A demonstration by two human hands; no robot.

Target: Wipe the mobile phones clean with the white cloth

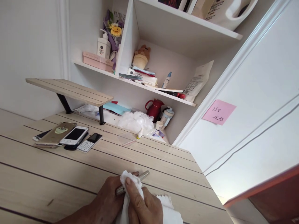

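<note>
Near the bottom middle, my left hand (pixel 108 197) is closed round a slim metallic-edged phone (pixel 145 175), seen edge-on and tilted above the table. A white cloth (pixel 168 210) is bunched in my right hand (pixel 146 203), whose thumb presses a fold of it against the phone. The cloth's lower part hangs beneath and to the right of my right hand. Most of the phone's face is hidden by the cloth and fingers. On the table at the left lie a gold phone (pixel 56 133), a white smartphone (pixel 74 135) and a white keypad phone (pixel 89 142).
A small raised wooden stand (pixel 70 90) is at the back left. Behind the table are clear plastic bags (pixel 137 123), a red jug (pixel 154 109) and a light bottle (pixel 167 116). A small glue-like bottle (pixel 139 133) stands on the table near a transparent sheet (pixel 126 138).
</note>
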